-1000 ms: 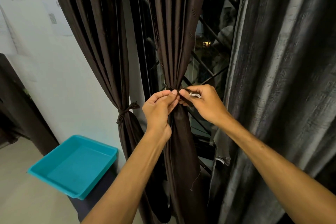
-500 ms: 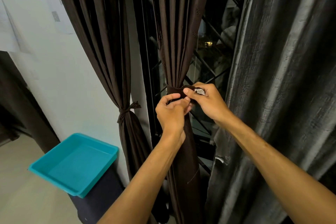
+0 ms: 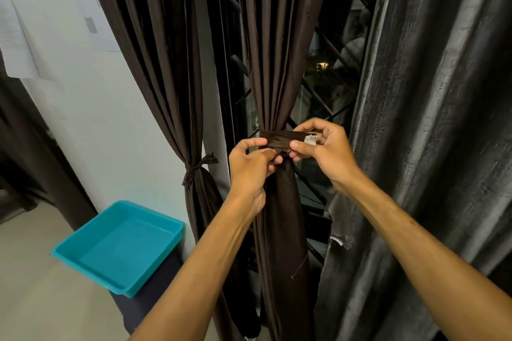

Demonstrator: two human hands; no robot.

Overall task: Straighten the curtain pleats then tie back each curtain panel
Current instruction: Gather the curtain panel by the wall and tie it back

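Snugly, the brown tie-back band (image 3: 279,139) sat wrapped around the middle curtain panel (image 3: 277,63), cinching its dark brown pleats into a narrow waist, with the cloth hanging in a loose column below. The left hand (image 3: 250,167) was at the front of that panel, thumb and curled fingers pinching the band's lower edge. The right hand (image 3: 325,151) was just to the panel's right, thumb and fingertips clamped on the band's free end, where a small white tag (image 3: 310,139) showed. Behind the panel, a black window grille (image 3: 327,47) crossed dark glass. To the panel's left hung a second brown curtain panel (image 3: 166,63), already gathered by its own knotted tie (image 3: 198,167). To the panel's right, close by, a grey curtain (image 3: 429,147) fell in heavy folds. Lower left of the panel sat a teal plastic tray (image 3: 119,243), and far up on the left, papers (image 3: 16,36) were stuck to the pale wall.
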